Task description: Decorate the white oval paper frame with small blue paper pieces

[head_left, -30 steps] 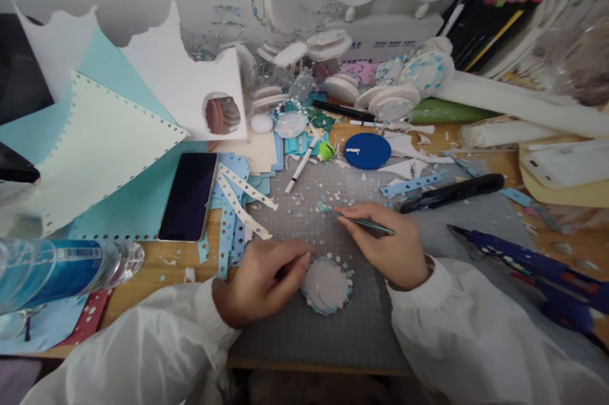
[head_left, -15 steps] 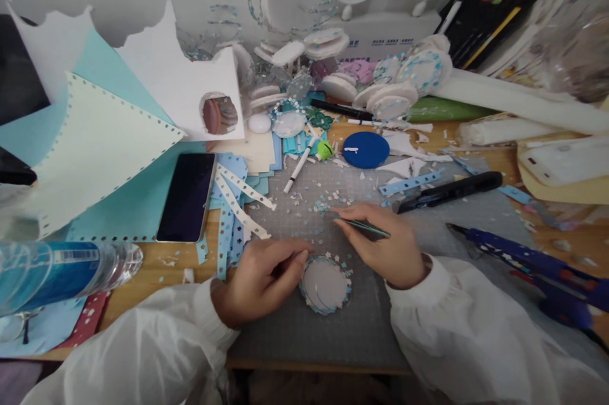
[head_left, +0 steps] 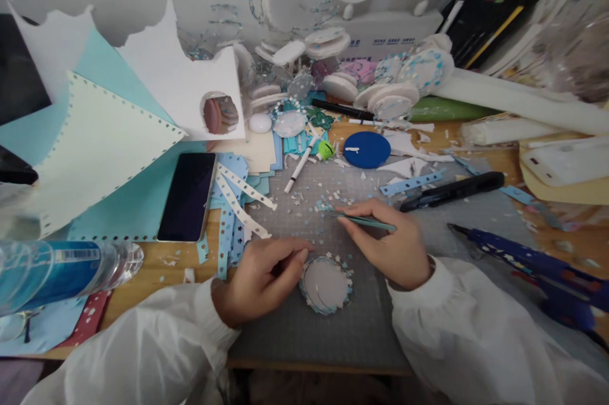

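A pair of teal tweezers [head_left: 366, 222] is pinched in my right hand [head_left: 390, 243], tips pointing left at a scatter of tiny blue and white paper flowers [head_left: 324, 207] on the grey cutting mat [head_left: 352, 345]. On the mat below lies a round pale disc [head_left: 326, 284], its rim ringed with small blue and white flowers. My left hand [head_left: 264, 278] rests at the disc's upper left edge, fingers curled and thumb tip by the rim. Whatever may be between those fingers is hidden.
To the right lie a black utility knife [head_left: 451, 192] and a blue glue gun [head_left: 523, 265]. A phone [head_left: 187, 197], punched paper strips [head_left: 240, 205] and a water bottle [head_left: 66, 275] are at left. Behind are a blue oval disc [head_left: 366, 150] and a white marker [head_left: 301, 165].
My right hand has shifted slightly right, and the tweezers now show more of their length, with tips by the loose flowers. My left hand and the disc have stayed put.
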Available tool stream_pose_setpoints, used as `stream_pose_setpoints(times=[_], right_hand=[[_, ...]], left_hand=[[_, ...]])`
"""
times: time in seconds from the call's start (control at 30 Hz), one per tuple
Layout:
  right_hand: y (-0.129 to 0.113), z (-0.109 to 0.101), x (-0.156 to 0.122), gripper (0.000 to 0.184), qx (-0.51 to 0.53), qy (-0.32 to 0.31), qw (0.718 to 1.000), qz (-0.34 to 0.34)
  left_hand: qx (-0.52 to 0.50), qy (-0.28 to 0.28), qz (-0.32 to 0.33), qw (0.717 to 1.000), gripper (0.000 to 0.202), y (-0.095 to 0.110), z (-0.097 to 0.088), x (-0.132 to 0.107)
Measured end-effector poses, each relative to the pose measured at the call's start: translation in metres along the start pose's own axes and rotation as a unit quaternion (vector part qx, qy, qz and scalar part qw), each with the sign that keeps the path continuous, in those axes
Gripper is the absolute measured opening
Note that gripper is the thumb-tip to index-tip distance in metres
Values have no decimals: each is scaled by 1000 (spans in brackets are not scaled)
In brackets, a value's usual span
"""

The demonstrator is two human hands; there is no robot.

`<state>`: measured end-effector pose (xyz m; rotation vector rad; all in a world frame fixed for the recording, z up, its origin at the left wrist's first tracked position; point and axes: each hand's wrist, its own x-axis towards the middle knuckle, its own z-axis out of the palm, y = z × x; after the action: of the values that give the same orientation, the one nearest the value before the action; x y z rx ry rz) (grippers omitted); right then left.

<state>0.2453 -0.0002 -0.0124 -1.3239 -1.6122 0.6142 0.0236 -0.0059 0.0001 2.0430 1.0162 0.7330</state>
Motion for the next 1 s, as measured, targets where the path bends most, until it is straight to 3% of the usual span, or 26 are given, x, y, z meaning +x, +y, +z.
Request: stream_pose_setpoints(times=[0.1, 0.5, 0.8, 1.0], right_hand=[[2, 1, -1, 6, -6, -10, 1000, -20], [-4, -3, 3, 5, 55, 32, 996, 59], [0, 1, -2, 7, -23, 0, 1000, -21], [-1, -1, 1, 2, 3, 10, 1000, 25]], left_hand=[[0, 1, -2, 1000, 18, 1, -1, 0], [3, -3, -8, 1000, 19, 0, -1, -1], [7, -6, -7, 1000, 19, 2, -2, -2], [1, -1, -10, 1000, 19, 3, -2, 0]])
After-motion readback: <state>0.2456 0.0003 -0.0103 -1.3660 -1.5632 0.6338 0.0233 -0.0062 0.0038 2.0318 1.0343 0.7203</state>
